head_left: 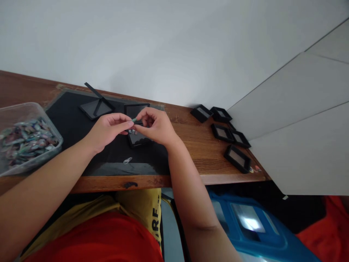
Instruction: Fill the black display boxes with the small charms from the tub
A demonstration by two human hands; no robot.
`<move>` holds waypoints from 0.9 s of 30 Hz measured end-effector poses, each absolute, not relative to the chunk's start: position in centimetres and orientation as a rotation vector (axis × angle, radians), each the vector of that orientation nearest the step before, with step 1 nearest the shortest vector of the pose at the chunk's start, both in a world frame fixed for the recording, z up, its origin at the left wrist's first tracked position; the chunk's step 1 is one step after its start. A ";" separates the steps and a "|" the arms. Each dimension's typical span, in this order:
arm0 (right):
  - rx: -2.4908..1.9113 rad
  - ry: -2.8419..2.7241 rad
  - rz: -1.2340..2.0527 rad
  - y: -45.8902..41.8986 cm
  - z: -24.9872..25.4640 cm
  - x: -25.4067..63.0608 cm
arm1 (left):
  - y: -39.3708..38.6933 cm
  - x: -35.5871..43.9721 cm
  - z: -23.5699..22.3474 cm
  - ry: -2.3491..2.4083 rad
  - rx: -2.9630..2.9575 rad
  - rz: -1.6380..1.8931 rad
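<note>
Between my two hands is a small greenish oblong piece (134, 119), too small to name surely. My left hand (108, 130) pinches one end of it between thumb and fingers. From the other side, my right hand (155, 124) grips it with bent fingers and thumb. Just below them lies an open black case (139, 141), partly covered by my hands, with several small shiny pieces (132, 131) in it. Nearer to me, a clear teardrop-shaped piece (127, 160) rests on the black mat (109, 162).
At the left stands a clear plastic tub (56, 131) full of small coloured oblong pieces (29, 140). Behind my left hand is another open black case (96, 108). Several black window boxes (237, 158) lie on the wooden table (191, 140) at right. A blue plastic stool (261, 233) is below.
</note>
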State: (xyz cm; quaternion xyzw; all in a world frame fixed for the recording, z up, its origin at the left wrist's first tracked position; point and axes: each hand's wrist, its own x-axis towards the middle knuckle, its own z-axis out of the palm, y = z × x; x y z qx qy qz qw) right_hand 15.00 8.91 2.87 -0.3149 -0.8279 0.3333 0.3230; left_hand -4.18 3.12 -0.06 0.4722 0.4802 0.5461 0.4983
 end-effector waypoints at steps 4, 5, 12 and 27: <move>-0.809 -2.136 0.939 8.9 2.9 15.2 | 3.0 -4.2 0.2 1.156 1.126 1.316; -0.802 -2.124 0.944 8.9 3.0 15.3 | 3.1 -4.2 0.2 1.164 1.124 1.315; -0.695 -2.123 0.943 9.1 2.6 15.1 | 3.2 -4.4 -0.3 1.171 1.157 1.302; -0.811 -1.933 0.993 10.6 3.1 16.7 | 3.1 -4.6 -1.9 1.530 2.303 1.132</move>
